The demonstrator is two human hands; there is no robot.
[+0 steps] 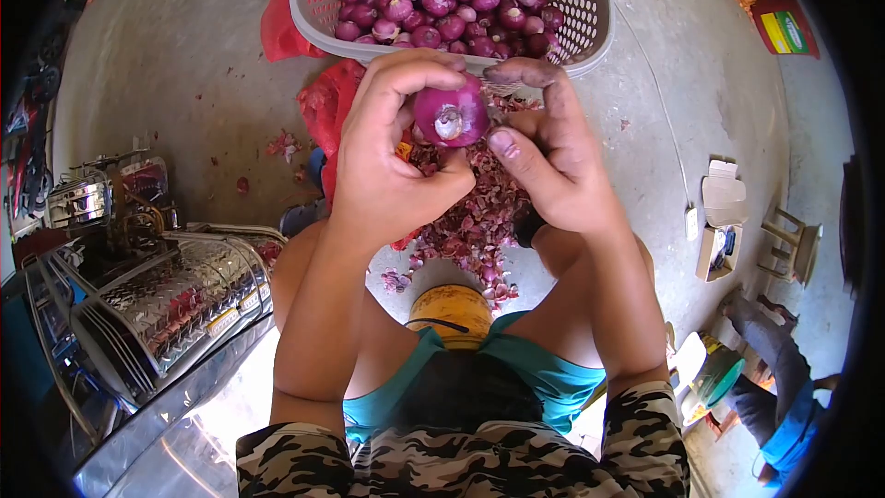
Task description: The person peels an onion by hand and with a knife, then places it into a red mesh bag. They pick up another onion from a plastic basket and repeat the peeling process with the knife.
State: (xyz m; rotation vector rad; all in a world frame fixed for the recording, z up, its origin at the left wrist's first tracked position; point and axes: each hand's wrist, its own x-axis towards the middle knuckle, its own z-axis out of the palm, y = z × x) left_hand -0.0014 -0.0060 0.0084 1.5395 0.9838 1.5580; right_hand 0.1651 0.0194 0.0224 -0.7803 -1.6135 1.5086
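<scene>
My left hand (387, 138) is closed round a peeled purple onion (451, 112), its pale root end facing up toward the camera. Beside the onion, on its right, my right hand (548, 148) has thumb and forefinger apart; its fingertips are dark with dirt and its lower fingers are partly hidden. Just beyond both hands stands a grey perforated basket (313, 23) full of purple onions (442, 0). Below the hands, a heap of onion skins (479, 212) covers the floor between my legs.
A yellow bucket (452, 314) is between my knees. Red mesh (327, 106) lies left of the skins. Shiny metal equipment (175, 304) stands at the left. At the right are an open cardboard box (721, 249), a small stool (791, 244) and another person (784, 387).
</scene>
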